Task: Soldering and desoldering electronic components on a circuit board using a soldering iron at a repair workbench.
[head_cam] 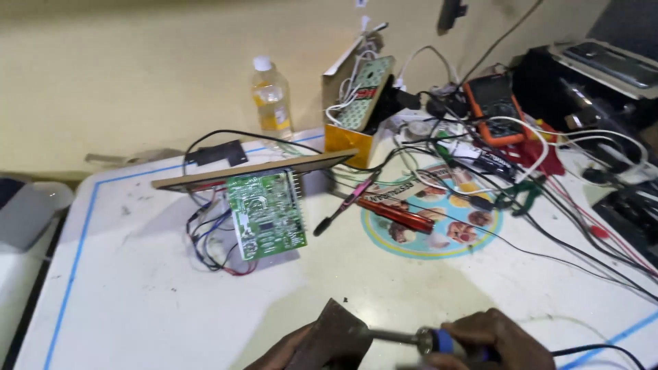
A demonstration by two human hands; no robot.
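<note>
At the near edge of the white table [137, 288], the right hand [497, 339] grips a blue-handled soldering iron [411, 338], its tip against a dark pad [332, 339] the left hand [281, 353] holds from below, with a green circuit board [266, 214] farther off.

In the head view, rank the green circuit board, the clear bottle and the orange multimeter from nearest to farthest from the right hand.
From the right hand:
1. Green circuit board, up-left, mid-table.
2. Orange multimeter, far right, among cables.
3. Clear bottle, far left, by the wall.
</note>
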